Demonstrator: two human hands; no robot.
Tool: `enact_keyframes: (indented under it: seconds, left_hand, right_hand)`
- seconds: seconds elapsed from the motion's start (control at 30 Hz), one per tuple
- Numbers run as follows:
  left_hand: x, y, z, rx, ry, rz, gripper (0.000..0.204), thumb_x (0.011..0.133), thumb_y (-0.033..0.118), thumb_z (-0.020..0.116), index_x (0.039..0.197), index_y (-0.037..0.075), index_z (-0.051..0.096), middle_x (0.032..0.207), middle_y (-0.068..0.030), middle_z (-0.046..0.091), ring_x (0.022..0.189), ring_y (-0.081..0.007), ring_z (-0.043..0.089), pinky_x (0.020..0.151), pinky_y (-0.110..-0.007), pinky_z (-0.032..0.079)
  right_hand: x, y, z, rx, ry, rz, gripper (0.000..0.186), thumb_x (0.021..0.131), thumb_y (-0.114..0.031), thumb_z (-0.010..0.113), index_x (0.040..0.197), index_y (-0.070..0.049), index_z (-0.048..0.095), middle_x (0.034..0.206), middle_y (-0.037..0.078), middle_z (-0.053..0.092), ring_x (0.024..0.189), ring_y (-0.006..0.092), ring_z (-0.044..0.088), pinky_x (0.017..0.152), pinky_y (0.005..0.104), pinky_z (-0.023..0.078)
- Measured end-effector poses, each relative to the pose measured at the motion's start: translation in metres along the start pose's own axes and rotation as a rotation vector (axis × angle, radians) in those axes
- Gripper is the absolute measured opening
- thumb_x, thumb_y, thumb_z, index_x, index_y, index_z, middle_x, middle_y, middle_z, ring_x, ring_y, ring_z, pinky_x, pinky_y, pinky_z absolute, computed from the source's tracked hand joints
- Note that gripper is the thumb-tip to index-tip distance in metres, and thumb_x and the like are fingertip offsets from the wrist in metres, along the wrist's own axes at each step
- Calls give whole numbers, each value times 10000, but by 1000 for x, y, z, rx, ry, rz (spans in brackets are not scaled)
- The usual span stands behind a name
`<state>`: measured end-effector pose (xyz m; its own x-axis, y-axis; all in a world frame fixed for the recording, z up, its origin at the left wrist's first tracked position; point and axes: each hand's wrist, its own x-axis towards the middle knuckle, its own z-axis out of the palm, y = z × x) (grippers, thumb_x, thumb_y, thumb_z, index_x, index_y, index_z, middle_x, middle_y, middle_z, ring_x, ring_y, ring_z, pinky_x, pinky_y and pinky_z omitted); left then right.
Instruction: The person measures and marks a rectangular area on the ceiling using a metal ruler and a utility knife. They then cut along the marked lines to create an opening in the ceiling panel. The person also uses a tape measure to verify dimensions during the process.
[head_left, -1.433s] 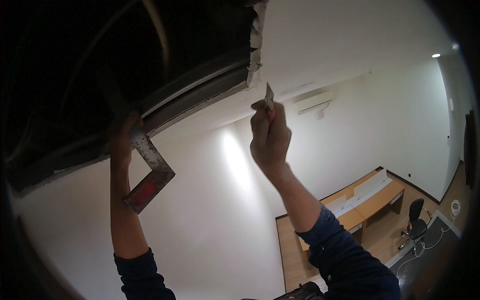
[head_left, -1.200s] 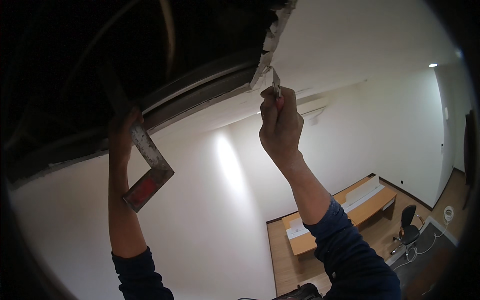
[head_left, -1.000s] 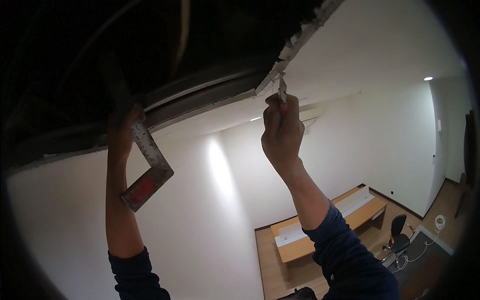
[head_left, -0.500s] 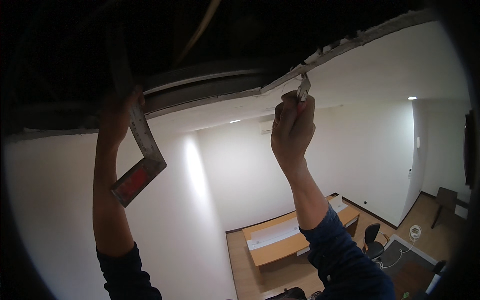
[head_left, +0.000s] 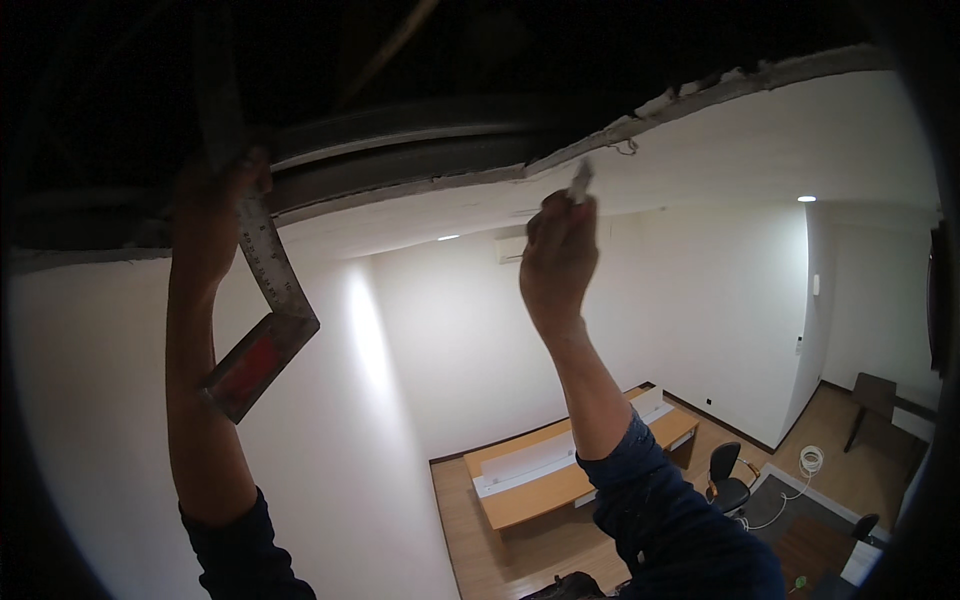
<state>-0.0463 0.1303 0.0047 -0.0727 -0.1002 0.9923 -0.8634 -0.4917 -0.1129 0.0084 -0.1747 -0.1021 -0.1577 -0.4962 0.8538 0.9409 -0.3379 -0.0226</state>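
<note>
Raised at the upper left, my left hand [head_left: 208,215] grips a worn metal try square [head_left: 268,250] with a red patch on its lower arm. Its long blade reaches up into the dark ceiling opening [head_left: 400,145], where my fingertips are in shadow. Right of centre, my right hand [head_left: 560,250] is closed round a small red-handled knife [head_left: 582,178], blurred, its blade pointing up just below the ragged cut edge [head_left: 690,98] of the white ceiling board. A small curled scrap [head_left: 627,146] hangs from that edge.
Below me stand a wooden desk [head_left: 525,500] with low white partitions and a black chair [head_left: 725,480]. A white cable coil [head_left: 812,458] lies by a grey mat at the right. A wall air conditioner [head_left: 510,250] and dark furniture [head_left: 875,398] show farther off.
The view has swung, levelling the opening's edge. My right hand rose to the ragged edge and has now dropped slightly down and left from it. My left hand keeps hold of the square.
</note>
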Motion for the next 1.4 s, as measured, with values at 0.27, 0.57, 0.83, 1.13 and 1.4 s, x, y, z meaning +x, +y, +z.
enact_keyframes:
  seconds: [0.27,0.57,0.83,1.13,1.4]
  left_hand:
    - [8,-8,0,46,-107,-70,311,958,341,580,794,85,647,689,-35,605,638,-107,560,620,-306,421]
    - [4,9,6,-9,-44,-125,317,954,378,578,828,93,638,731,-33,606,637,-127,535,631,-317,393]
    - [2,21,2,14,-39,-84,299,956,354,583,813,98,641,699,-20,602,622,-107,539,610,-299,389]
    - [8,1,10,-45,41,45,289,951,333,595,803,93,653,706,-17,612,643,-102,559,617,-296,408]
    - [3,5,0,-9,-60,-121,305,955,351,585,794,100,650,709,-8,610,645,-95,540,615,-293,396]
  right_hand:
    - [-44,26,-34,-136,-146,34,58,1019,-58,429,1020,-14,467,638,58,502,521,159,491,519,299,426]
    - [21,-14,-34,-72,-92,-140,53,1017,-40,463,1068,-25,464,713,66,563,537,119,518,516,275,425]
    - [22,-21,-29,-44,-91,-81,22,1018,-35,457,1038,-35,466,696,56,576,541,107,525,520,285,438]
    - [-50,76,-23,-288,-202,-20,28,1006,-50,474,1008,-22,472,688,99,592,552,285,586,535,371,470]
    - [-50,37,-28,-65,-131,17,60,1016,-57,461,1001,-19,506,651,26,516,531,98,491,493,258,411]
